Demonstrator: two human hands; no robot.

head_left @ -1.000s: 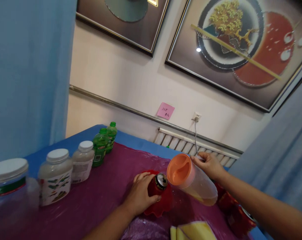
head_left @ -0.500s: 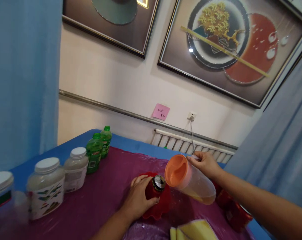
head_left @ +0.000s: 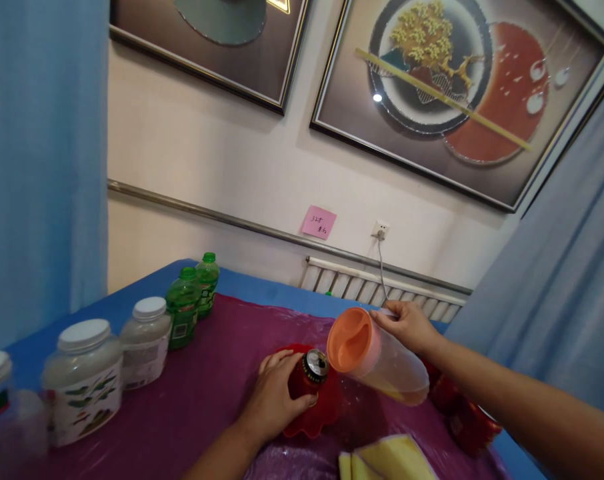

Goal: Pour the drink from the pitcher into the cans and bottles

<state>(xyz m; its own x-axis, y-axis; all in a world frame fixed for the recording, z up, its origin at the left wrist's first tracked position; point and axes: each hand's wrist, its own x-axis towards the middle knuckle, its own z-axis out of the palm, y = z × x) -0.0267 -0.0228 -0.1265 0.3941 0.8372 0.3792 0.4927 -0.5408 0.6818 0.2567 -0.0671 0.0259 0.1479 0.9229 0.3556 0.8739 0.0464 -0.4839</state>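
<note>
- Lower centre: the left hand (head_left: 275,397) is curling round a red can (head_left: 307,379), which is sitting over a wavy-edged red dish (head_left: 319,420).
- Right of it: the right hand (head_left: 409,325) is clasping a tilted pitcher (head_left: 389,370) by its handle, the orange lid (head_left: 349,341) facing the can.
- Bottom edge: a yellow cloth (head_left: 395,459) is lying folded.

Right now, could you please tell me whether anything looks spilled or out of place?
Yes, small drops dot the purple cover beside the red dish, just below the tilted jug in the picture, which looks like a slight spill. Whether the darker patch there is wet or only shadowed, I cannot tell.
</note>
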